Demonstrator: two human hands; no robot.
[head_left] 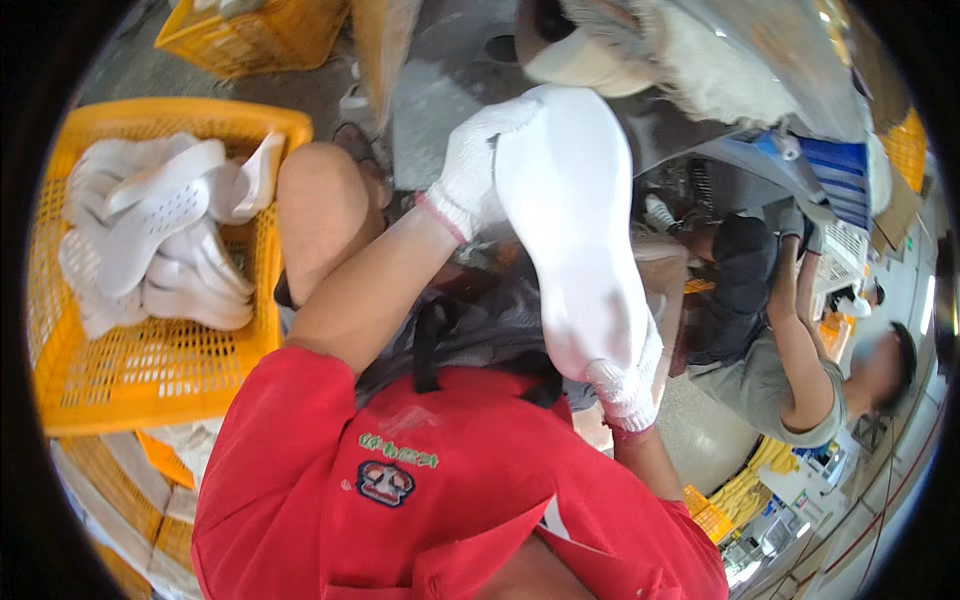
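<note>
White sole (572, 225), both ends gripped, crate (150, 380) left

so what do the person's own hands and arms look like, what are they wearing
Both the left hand and the right hand wear white knitted work gloves with a thin pinkish-red band at the cuff. The forearms are bare from glove cuff to elbow. A red short-sleeved shirt with a small printed chest emblem covers the upper arms.

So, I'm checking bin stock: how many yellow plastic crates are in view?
2. One yellow plastic crate at the person's left holds white shoe soles; another yellow crate sits at top left, partly cut off. Others may be hidden.
</note>
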